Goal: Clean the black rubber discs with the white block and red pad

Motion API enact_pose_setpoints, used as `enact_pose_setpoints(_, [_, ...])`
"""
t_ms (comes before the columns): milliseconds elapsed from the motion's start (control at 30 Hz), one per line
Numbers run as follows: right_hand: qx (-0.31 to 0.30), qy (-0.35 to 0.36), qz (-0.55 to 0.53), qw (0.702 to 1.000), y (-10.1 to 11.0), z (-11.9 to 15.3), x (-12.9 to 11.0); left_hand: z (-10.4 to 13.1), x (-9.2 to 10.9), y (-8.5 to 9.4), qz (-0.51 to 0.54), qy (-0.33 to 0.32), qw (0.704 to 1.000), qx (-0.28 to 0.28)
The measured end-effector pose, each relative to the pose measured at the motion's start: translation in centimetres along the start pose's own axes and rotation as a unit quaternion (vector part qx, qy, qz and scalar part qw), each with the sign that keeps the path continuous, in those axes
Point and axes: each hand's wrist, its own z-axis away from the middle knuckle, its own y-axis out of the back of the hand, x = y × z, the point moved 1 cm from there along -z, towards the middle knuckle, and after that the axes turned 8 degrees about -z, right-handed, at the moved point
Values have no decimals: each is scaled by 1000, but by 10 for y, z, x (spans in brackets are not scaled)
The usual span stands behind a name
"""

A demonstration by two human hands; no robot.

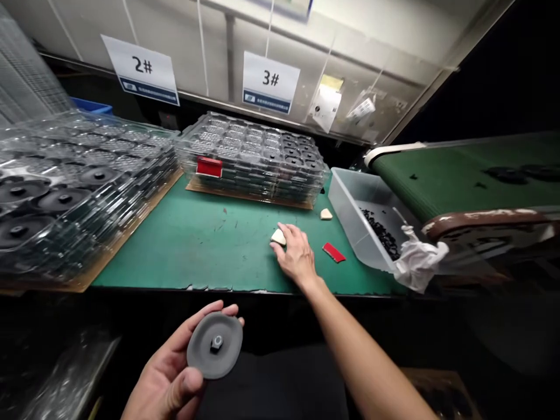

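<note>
In my left hand is a grey rubber disc with a small raised stud at its centre, held by the rim in front of the table's near edge. My right hand reaches over the green table top, thumb and fingers around a small cream-coloured block that is partly covered by them. Behind that hand lies a second cream block. To its right is a red strip.
Stacked clear plastic trays stand at the back, with another tray stack holding discs at left. A translucent bin with small black parts and a crumpled white cloth is on the right, beside a green conveyor belt.
</note>
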Motion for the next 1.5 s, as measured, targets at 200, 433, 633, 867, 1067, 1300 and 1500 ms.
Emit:
enact_pose_setpoints(200, [1,-24,-27,999,-9,-28,21,21,11,-2,16,-12,999,43])
enact_pose_setpoints(433, [-84,-77,-158,981,-15,103,-19,17,5,2,-3,12,997,79])
enact_pose_setpoints(633, [-157,231,38,959,-10,172,-51,10,-8,-3,-25,-7,999,35])
enact_pose_setpoints(867, [-154,190,52,968,6,173,-52,15,-10,-17,-18,65,998,21])
enact_pose_setpoints(1067, [-187,215,60,957,8,170,-54,20,-7,-18,11,121,992,20])
enact_pose_setpoints(1300, [-227,220,97,944,6,165,-56,15,-16,-11,79,93,992,2])
enact_pose_setpoints(1500, [-214,253,137,933,3,167,-49,14,-13,-14,70,128,988,45])
